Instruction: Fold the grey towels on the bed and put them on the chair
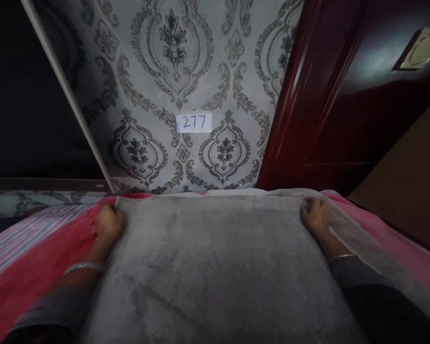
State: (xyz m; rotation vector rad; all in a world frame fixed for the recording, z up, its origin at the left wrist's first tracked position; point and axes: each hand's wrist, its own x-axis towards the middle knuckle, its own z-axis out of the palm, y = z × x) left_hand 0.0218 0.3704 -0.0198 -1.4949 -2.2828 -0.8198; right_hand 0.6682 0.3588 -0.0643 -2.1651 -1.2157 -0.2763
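A grey plush blanket spreads out in front of me, its far edge running nearly straight between my two hands. My left hand is closed on its far left corner, beside a red cloth. At the far right, my right hand has its fingers curled round the blanket's edge; the fingertips are partly hidden. More grey fabric extends to the right past that wrist. Both hands look slightly blurred.
Patterned wallpaper with a paper label reading 277 rises behind the blanket. A dark screen stands at left, a dark red wooden door at right. Striped cloth lies at left, pink cloth at right.
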